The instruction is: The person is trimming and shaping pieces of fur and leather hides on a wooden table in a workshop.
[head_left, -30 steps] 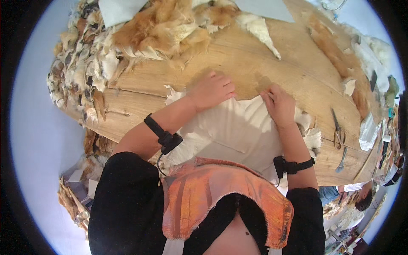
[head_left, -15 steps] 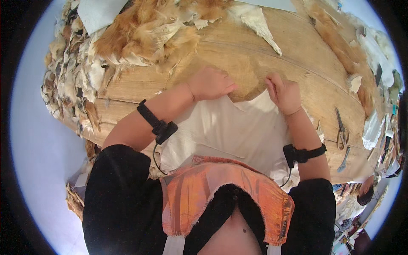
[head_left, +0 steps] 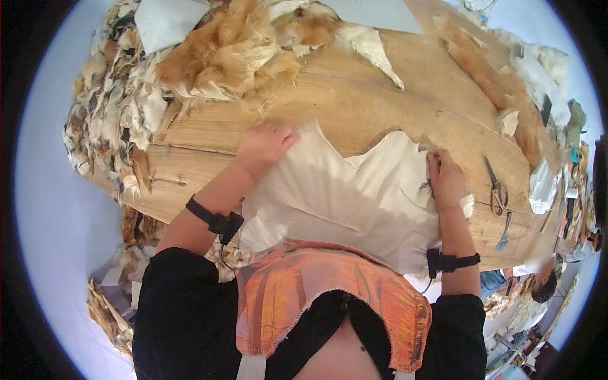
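Note:
A cream-white pelt (head_left: pixel 342 196), bare skin side up, is spread across the near edge of the wooden table in front of me. Its far edge is ragged, with a dip in the middle. My left hand (head_left: pixel 265 145) grips the pelt's far left corner, fingers closed. On the opposite side, my right hand (head_left: pixel 447 176) pinches the right edge, where a little dark fur shows. The pelt's near end runs down to my orange patterned apron (head_left: pixel 335 263).
Scissors (head_left: pixel 496 189) and a small metal blade tool (head_left: pixel 505 232) lie to the right. Orange fur (head_left: pixel 228 57) and a heap of mixed fur scraps (head_left: pixel 120 101) cover the table's left side. A long orange fur strip (head_left: pixel 500 82) lies far right. Another person (head_left: pixel 544 285) is at lower right.
Both hands have moved apart and nearer to me, left hand leftward, right hand rightward and down. More of the pelt's far edge and right side now shows.

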Available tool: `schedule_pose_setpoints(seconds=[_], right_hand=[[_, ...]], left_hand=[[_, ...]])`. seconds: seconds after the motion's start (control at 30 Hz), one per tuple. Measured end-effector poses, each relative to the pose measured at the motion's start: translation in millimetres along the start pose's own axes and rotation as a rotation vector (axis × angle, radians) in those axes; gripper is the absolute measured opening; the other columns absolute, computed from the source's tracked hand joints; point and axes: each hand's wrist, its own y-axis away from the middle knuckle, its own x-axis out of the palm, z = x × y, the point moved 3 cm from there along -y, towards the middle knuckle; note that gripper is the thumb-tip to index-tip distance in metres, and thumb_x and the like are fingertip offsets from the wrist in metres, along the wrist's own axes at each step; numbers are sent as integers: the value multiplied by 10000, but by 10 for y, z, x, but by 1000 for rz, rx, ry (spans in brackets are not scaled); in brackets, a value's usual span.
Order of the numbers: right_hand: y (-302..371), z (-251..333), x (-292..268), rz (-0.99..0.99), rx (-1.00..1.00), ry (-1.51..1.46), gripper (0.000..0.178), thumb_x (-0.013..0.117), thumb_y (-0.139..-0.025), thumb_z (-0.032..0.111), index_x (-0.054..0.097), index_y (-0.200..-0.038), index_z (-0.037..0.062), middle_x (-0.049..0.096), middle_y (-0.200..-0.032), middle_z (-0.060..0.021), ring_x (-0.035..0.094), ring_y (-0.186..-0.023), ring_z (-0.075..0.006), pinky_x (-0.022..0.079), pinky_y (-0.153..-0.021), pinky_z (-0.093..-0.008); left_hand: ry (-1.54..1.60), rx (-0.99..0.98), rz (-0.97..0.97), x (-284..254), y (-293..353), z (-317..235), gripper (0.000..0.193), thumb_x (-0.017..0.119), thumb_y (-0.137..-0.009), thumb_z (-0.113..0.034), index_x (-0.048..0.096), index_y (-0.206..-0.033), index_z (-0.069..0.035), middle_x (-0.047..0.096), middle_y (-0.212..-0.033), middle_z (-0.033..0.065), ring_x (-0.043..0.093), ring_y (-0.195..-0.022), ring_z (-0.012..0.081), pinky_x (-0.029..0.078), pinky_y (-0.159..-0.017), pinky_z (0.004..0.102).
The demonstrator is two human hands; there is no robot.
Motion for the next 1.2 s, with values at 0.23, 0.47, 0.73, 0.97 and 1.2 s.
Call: schedule_pose_setpoints(seconds=[0.23,0.47,0.73,0.97,1.2], right_hand=[[-333,-394,207,2,162,-48,250,524,-1039,407,602,-1097,176,721,-818,-178,701,-769,-417,544,-646,-505],[-206,-712,-79,-22,198,-622,363,498,-1044,419,626,-1046,80,705,-904,-206,669,-891,-408,515,-773,-482],[440,-842,-61,-85,346,55,229,512,-1054,334,602,-1060,124,715,-906,-176,683,-880,-380,513,-747,-513],[208,-1196,-15,-145,356,15,225,505,-1055,348,605,-1063,146,704,-808,-184,691,-758,-408,519,-667,-532],[128,-793,-240,-52,2,-345,340,616,-982,390,693,-1080,74,714,-967,-153,677,-920,-345,505,-782,-440]], left_hand=[[-28,-6,59,12,-198,59,317,617,-971,-348,586,-820,-71,630,-734,172,619,-724,403,474,-702,504],[94,-94,63,-127,72,-124,300,673,-925,-339,625,-1079,-85,664,-1063,140,616,-1028,362,469,-908,501],[25,107,315,-72,508,-753,666,646,-929,-357,455,-1522,-120,378,-1618,101,286,-1525,313,176,-1257,531],[-58,94,319,-99,448,-774,679,608,-945,-358,413,-1553,-126,345,-1638,93,264,-1533,307,159,-1261,520],[-6,93,360,-71,509,-728,666,589,-970,-332,392,-1563,-101,327,-1650,100,253,-1539,311,126,-1266,509]])
